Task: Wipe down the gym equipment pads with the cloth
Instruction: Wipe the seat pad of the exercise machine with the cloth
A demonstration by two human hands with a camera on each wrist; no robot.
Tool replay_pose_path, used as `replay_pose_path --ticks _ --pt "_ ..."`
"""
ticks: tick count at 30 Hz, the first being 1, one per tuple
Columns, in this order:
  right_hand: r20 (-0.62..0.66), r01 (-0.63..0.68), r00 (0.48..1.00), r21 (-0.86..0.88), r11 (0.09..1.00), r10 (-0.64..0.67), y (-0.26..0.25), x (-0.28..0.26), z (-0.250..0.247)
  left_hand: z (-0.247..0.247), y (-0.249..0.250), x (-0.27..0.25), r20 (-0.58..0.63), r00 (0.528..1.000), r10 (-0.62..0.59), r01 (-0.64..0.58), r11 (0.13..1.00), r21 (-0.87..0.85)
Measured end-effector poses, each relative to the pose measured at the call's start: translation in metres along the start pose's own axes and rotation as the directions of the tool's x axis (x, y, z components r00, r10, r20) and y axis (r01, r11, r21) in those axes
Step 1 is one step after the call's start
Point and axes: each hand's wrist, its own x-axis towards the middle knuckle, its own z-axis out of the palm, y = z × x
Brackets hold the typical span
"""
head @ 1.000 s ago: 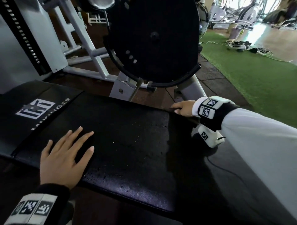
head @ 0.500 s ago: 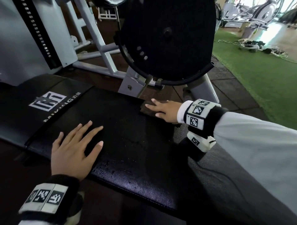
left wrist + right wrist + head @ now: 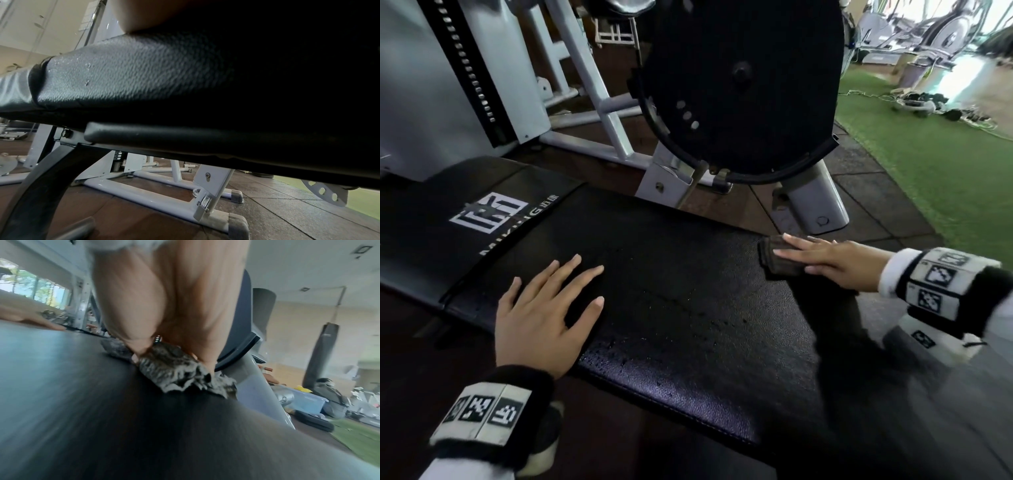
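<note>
Half a second on, the right hand (image 3: 835, 265) has slid the cloth (image 3: 779, 260) from the middle of the pad's far edge out to its far right corner. At the left stands a white machine frame (image 3: 589, 78); ahead a big black disc (image 3: 739, 85) overhangs the far edge of the pad (image 3: 671, 308), and green turf (image 3: 945, 164) lies beyond to the right. Left hand (image 3: 544, 318) lies flat near the pad's near left edge, fingers spread wide, holding nothing. Water droplets speckle the pad between the hands. Right hand's straight fingers press flat on the dark cloth, which sticks out from under the fingertips.
</note>
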Motion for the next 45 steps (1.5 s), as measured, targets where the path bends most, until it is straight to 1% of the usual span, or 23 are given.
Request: replay_pose_path --ticks 4,6,8,10,12,14,16,18,21,23,25,28,30,32,35,37,40,43,45 --pt "-0.08 -0.172 0.982 0.011 0.985 0.172 -0.016 0.045 -0.012 0.0 -0.001 0.0 0.008 1.0 -0.006 0.005 1.0 0.006" --pt "-0.066 -0.196 0.979 -0.014 0.98 0.195 -0.036 0.069 -0.018 0.0 -0.001 0.0 0.009 1.0 -0.006 0.006 1.0 0.008" --pt "-0.026 -0.162 0.987 -0.078 0.984 0.16 -0.066 0.09 -0.022 0.0 -0.001 -0.001 0.009 1.0 -0.002 0.002 1.0 0.013" --pt "0.045 -0.081 0.995 -0.146 0.986 0.088 -0.099 0.1 -0.021 0.001 -0.002 -0.001 0.005 1.0 -0.002 0.002 1.0 0.01" --pt "0.119 0.009 0.993 -0.187 0.982 0.014 -0.124 0.093 -0.012 0.001 -0.002 -0.001 0.004 1.0 -0.005 0.005 1.0 0.011" --pt "0.147 0.076 0.988 -0.171 0.982 -0.051 -0.135 0.074 -0.002 0.002 -0.003 -0.001 0.002 1.0 -0.006 0.005 1.0 0.013" --pt "0.157 0.128 0.982 -0.138 0.982 -0.106 -0.129 0.052 0.006 0.003 -0.003 -0.001 0.003 1.0 0.001 -0.001 1.0 0.016" --pt "0.17 0.145 0.977 -0.111 0.983 -0.125 -0.109 0.032 0.01 0.003 -0.003 -0.001 -0.004 1.0 0.004 -0.004 1.0 0.012" --pt "0.153 0.129 0.981 -0.063 0.99 -0.118 -0.069 0.006 0.011 0.002 -0.002 -0.001 -0.013 1.0 0.007 -0.007 1.0 0.005" --pt "0.12 0.09 0.989 -0.06 0.994 -0.083 -0.044 -0.001 0.007 0.001 -0.002 0.0 -0.012 1.0 0.006 -0.006 1.0 0.004" --pt "0.071 0.013 0.997 -0.062 0.998 -0.008 -0.024 0.005 0.0 0.001 -0.001 0.0 -0.006 1.0 0.003 -0.003 1.0 0.009" --pt "-0.016 -0.102 0.995 -0.045 0.994 0.101 -0.016 0.03 -0.01 0.001 0.0 0.0 0.002 1.0 -0.004 0.004 1.0 0.012" --pt "-0.038 -0.173 0.985 -0.064 0.983 0.17 -0.024 0.053 -0.016 0.0 0.0 0.0 0.007 1.0 -0.007 0.007 1.0 0.013" --pt "-0.037 -0.182 0.983 -0.091 0.979 0.18 -0.044 0.075 -0.021 -0.001 0.0 0.0 0.012 1.0 -0.008 0.008 1.0 0.011" --pt "0.001 -0.113 0.993 -0.169 0.979 0.115 -0.08 0.095 -0.02 -0.001 0.0 -0.001 0.017 1.0 -0.009 0.008 1.0 0.013" --pt "0.05 -0.045 0.997 -0.179 0.983 0.055 -0.099 0.093 -0.013 -0.002 0.0 -0.001 0.018 1.0 -0.012 0.012 1.0 0.011" --pt "0.093 0.041 0.995 -0.164 0.986 -0.026 -0.113 0.065 -0.002 -0.003 0.001 -0.001 0.028 1.0 -0.01 0.01 1.0 0.008" --pt "0.089 0.13 0.989 -0.165 0.978 -0.116 -0.11 0.033 0.011 -0.003 0.0 -0.001 0.032 0.999 -0.012 0.012 1.0 0.013" --pt "0.12 0.165 0.982 -0.15 0.975 -0.148 -0.106 0.015 0.017 -0.004 0.002 -0.001 0.027 0.999 -0.018 0.017 1.0 0.014"
